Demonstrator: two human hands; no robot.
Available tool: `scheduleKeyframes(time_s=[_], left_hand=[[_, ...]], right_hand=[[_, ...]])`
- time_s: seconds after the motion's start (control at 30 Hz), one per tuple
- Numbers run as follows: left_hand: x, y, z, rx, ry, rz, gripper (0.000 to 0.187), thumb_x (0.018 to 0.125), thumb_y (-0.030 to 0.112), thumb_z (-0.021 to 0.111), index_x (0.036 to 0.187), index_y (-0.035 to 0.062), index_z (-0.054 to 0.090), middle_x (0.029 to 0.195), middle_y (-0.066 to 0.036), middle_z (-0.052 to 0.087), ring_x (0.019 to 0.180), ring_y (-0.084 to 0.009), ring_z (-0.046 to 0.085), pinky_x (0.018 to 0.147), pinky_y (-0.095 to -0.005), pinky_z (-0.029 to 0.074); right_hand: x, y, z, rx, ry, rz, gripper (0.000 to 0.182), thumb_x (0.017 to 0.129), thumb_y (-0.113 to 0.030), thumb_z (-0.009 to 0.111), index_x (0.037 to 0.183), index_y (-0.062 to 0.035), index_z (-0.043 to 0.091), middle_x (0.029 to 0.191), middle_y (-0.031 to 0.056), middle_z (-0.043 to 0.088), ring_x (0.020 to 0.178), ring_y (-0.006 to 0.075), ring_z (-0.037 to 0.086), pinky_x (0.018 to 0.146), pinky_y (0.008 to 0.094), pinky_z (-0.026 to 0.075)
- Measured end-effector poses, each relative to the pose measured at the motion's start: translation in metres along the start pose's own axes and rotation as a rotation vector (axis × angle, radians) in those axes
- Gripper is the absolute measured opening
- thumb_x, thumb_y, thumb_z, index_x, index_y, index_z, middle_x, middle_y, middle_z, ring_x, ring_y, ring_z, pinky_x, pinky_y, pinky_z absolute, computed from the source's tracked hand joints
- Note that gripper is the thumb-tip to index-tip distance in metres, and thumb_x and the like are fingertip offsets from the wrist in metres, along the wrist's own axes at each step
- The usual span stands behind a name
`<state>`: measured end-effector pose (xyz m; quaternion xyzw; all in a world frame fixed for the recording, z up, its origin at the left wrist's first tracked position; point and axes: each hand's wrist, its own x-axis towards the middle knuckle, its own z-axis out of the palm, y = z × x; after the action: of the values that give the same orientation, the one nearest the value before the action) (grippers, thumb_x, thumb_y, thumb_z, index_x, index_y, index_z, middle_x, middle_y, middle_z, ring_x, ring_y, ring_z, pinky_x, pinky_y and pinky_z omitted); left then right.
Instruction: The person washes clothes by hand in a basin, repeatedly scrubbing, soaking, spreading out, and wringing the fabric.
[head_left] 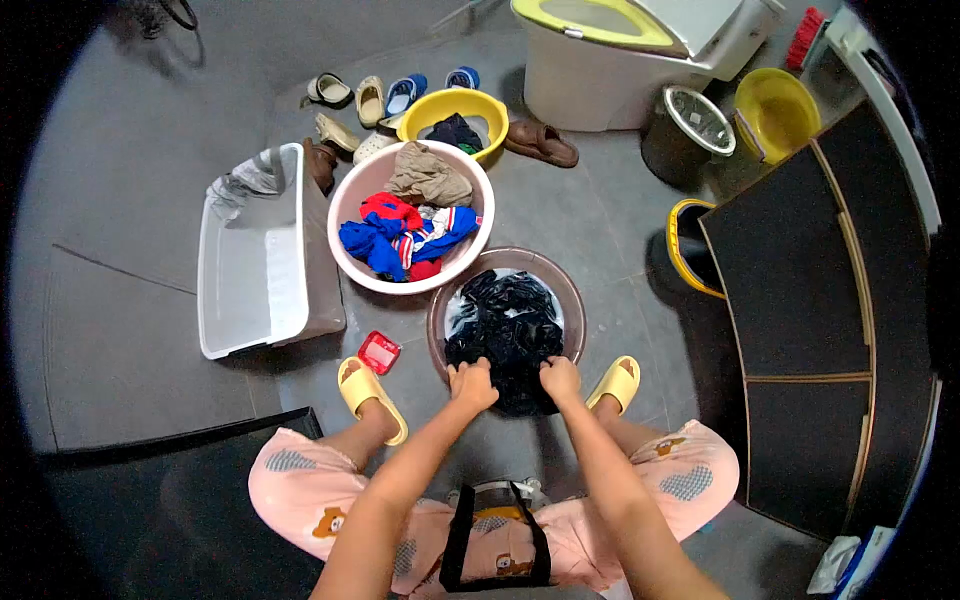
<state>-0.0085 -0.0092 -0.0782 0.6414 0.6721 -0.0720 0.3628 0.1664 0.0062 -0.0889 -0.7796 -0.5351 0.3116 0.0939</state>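
A wet black garment lies in a brown basin with whitish suds, and part of it is drawn up over the near rim. My left hand is closed on the garment at the basin's near left edge. On the near right edge my right hand grips the same cloth, its fingers folded. Between the two hands the dark fabric hangs over the rim. Behind the basin, to the left, a pink basin holds blue, red and white clothes and a beige cloth.
A white tub stands at the left, near a red dish. Further back are a yellow basin, several shoes and a toilet. Bins and a dark cabinet line the right.
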Motion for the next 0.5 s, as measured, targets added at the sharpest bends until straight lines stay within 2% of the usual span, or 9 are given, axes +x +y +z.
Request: scheduleKeyframes(time_s=[0.03,0.1,0.13,0.17,0.23,0.27,0.3,0.47,0.5], left_hand=[[0.009,0.000,0.007,0.094,0.090,0.086,0.046,0.062,0.021,0.061,0.105,0.0069,0.051,0.107,-0.017,0.052,0.110,-0.0334,0.039,0.096,-0.0482,0.020],[0.027,0.001,0.018,0.279,0.273,0.262,0.049,0.065,0.022,0.059,0.110,0.0054,0.049,0.118,-0.018,0.043,0.117,-0.0358,0.031,0.097,-0.0490,0.018],[0.038,0.001,0.020,0.342,0.118,0.222,0.053,0.069,0.026,0.057,0.118,0.0101,0.045,0.132,-0.017,0.027,0.124,-0.0402,0.014,0.097,-0.0561,0.014],[0.045,-0.002,0.023,0.340,0.144,0.241,0.053,0.069,0.026,0.058,0.119,0.0122,0.044,0.132,-0.016,0.026,0.124,-0.0414,0.012,0.095,-0.0589,0.013],[0.061,-0.010,0.034,0.336,0.211,0.283,0.055,0.069,0.028,0.059,0.120,0.0163,0.043,0.134,-0.016,0.024,0.125,-0.0437,0.006,0.093,-0.0647,0.011],[0.071,-0.012,0.039,0.381,0.083,0.247,0.053,0.074,0.029,0.054,0.124,0.0214,0.038,0.137,-0.014,0.019,0.126,-0.0443,0.000,0.090,-0.0685,0.007],[0.078,-0.009,0.036,0.382,-0.040,0.207,0.051,0.076,0.030,0.052,0.125,0.0210,0.037,0.136,-0.014,0.020,0.126,-0.0435,0.001,0.091,-0.0676,0.007],[0.118,-0.019,0.047,0.487,-0.205,0.183,0.052,0.080,0.034,0.048,0.128,0.0203,0.033,0.138,-0.010,0.019,0.128,-0.0348,0.008,0.096,-0.0600,0.014],[0.123,-0.020,0.044,0.451,-0.215,0.192,0.052,0.079,0.034,0.048,0.127,0.0185,0.034,0.138,-0.011,0.020,0.127,-0.0354,0.010,0.096,-0.0575,0.018]], right_hand=[[-0.003,-0.010,0.000,0.078,0.085,0.016,0.024,0.072,-0.019,0.054,0.089,-0.0039,0.062,0.090,0.0219,0.059,0.087,0.0356,0.056,0.076,0.0415,0.043],[0.005,-0.017,0.010,0.054,0.280,-0.260,0.018,0.078,-0.016,0.052,0.089,-0.0062,0.061,0.096,0.0175,0.056,0.095,0.0331,0.052,0.078,0.0388,0.041],[0.016,-0.015,0.024,0.080,0.290,-0.360,0.018,0.079,-0.015,0.052,0.094,-0.0090,0.061,0.106,0.0145,0.051,0.105,0.0330,0.044,0.082,0.0390,0.038],[0.020,-0.015,0.036,-0.064,0.266,-0.428,0.033,0.078,-0.018,0.053,0.111,-0.0147,0.052,0.122,0.0165,0.040,0.115,0.0356,0.034,0.087,0.0496,0.033],[0.023,-0.026,0.044,-0.212,-0.027,-0.301,0.057,0.076,-0.021,0.055,0.128,-0.0224,0.032,0.136,0.0139,0.021,0.124,0.0369,0.018,0.090,0.0609,0.024],[0.028,-0.025,0.046,-0.339,-0.204,-0.264,0.072,0.074,-0.024,0.057,0.133,-0.0274,0.018,0.140,0.0111,0.011,0.128,0.0361,0.008,0.091,0.0653,0.016],[0.033,-0.025,0.051,-0.432,-0.248,-0.259,0.074,0.073,-0.023,0.058,0.134,-0.0283,0.015,0.137,0.0110,0.018,0.127,0.0355,0.009,0.091,0.0641,0.019],[0.073,0.000,0.093,-0.500,-0.346,-0.281,0.074,0.072,-0.018,0.057,0.133,-0.0243,0.016,0.125,0.0107,0.034,0.123,0.0341,0.023,0.093,0.0549,0.026],[0.078,0.003,0.095,-0.489,-0.339,-0.298,0.073,0.072,-0.019,0.057,0.133,-0.0206,0.018,0.122,0.0126,0.035,0.120,0.0338,0.028,0.095,0.0452,0.029]])
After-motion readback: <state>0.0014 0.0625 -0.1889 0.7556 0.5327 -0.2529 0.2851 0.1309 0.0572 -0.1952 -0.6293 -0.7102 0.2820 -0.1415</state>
